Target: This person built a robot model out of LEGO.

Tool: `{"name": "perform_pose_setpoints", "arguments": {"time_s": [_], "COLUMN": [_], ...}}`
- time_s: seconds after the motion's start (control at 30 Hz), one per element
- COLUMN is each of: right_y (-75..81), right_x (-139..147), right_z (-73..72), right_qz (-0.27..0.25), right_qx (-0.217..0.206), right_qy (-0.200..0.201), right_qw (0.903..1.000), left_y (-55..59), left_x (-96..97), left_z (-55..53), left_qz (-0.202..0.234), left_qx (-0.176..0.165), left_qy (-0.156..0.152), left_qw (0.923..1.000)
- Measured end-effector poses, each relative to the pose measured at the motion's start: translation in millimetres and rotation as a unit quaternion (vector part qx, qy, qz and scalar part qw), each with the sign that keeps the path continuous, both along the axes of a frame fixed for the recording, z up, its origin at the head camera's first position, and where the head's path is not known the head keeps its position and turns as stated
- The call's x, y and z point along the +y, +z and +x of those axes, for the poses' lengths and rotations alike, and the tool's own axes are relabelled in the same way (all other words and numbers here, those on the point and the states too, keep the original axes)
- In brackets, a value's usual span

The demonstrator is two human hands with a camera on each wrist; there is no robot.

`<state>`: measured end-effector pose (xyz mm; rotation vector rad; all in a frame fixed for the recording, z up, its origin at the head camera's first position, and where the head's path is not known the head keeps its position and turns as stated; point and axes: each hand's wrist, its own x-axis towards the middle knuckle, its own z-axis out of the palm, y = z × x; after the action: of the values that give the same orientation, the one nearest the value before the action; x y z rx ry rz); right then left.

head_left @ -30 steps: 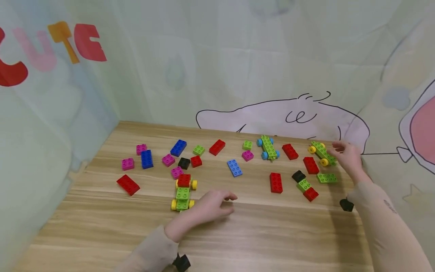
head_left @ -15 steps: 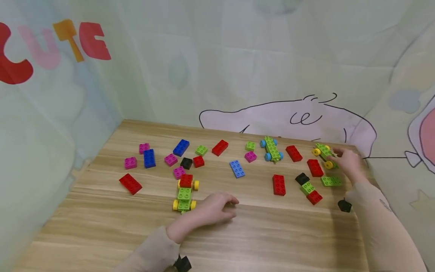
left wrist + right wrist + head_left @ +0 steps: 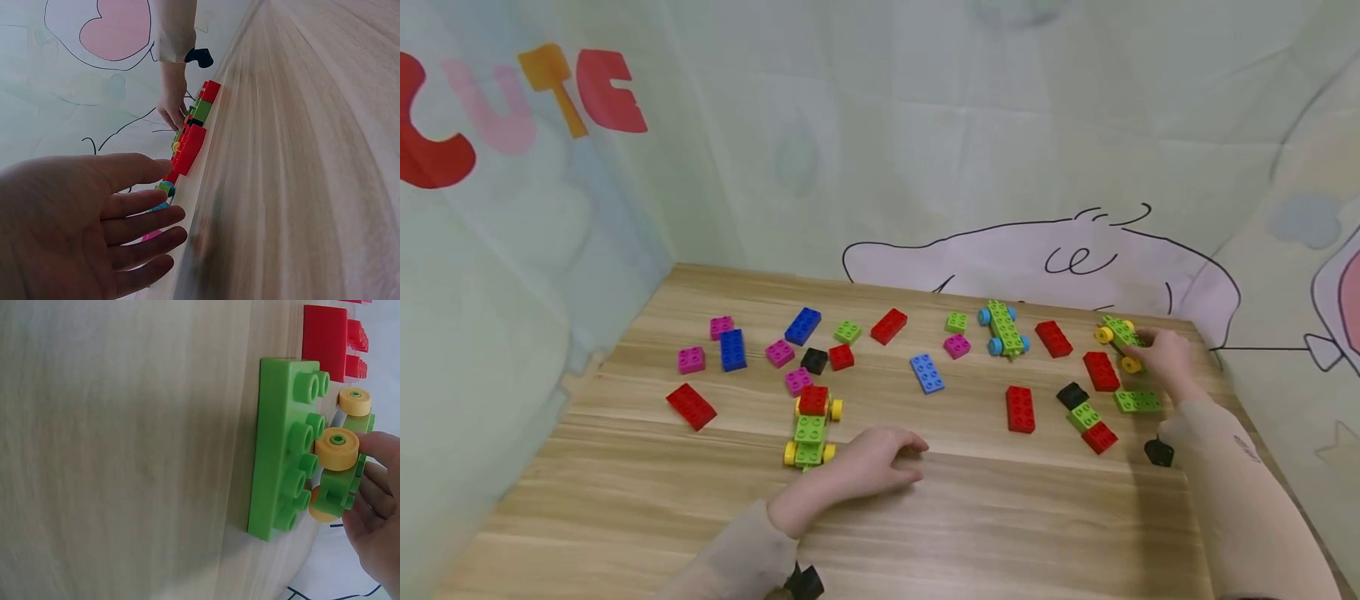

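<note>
1. Plainly lime green and studded along its top, the toy chassis (image 3: pixel 1122 335) is long and narrow, with yellow wheels (image 3: pixel 337 449) that have green hubs.
2. It is at the far right of the table (image 3: pixel 1037 517), near a red brick (image 3: pixel 1101 372) and just beyond a long green brick (image 3: pixel 1138 402); the right hand (image 3: pixel 1163 358) pinches its near end.
3. Over the table's near side, the left hand (image 3: pixel 876 462) has its fingers loose and slightly apart, beside a built car (image 3: pixel 809 429) (also green on yellow wheels, with a red block (image 3: pixel 813 400) on one end).
4. In the head view the right hand covers a corner of the chassis; in the right wrist view that hand is cut off at the border.
5. Whether the wheels rest on the wood or hang slightly clear, I can't be sure.
6. The right wrist view shows a wheel that the hand hides from the head camera, while the left wrist view gives the left palm and only part of the row of bricks.
</note>
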<state>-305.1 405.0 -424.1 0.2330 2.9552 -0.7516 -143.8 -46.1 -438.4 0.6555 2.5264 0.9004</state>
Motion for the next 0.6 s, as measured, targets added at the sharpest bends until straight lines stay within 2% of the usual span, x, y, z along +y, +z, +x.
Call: {"name": "perform_pose_setpoints", "arguments": {"time_s": [0.17, 0.33, 0.47, 0.6], "right_y": [-0.2, 2.8, 11.7, 25.2], "right_x": [1, 4, 4, -2], "right_z": [1.1, 2.7, 6.7, 13.9], "right_qz": [-0.003, 0.0, 0.004, -0.012], "right_qx": [0.008, 0.05, 0.097, 0.118], "right_qy": [0.001, 0.006, 0.004, 0.001], "right_qw": [1.0, 0.9987, 0.9953, 0.993], "left_y": [0.0, -0.8, -1.7, -1.0], "left_x": [-0.1, 0.0, 0.1, -0.8], "left_z": [1.0, 0.1, -0.8, -0.2], "left_qz": [0.002, 0.003, 0.004, 0.007], "left_qx": [-0.001, -0.003, -0.001, 0.003], "left_qy": [0.0, 0.002, -0.001, 0.0], "left_qw": [1.0, 1.0, 1.0, 1.0]}}
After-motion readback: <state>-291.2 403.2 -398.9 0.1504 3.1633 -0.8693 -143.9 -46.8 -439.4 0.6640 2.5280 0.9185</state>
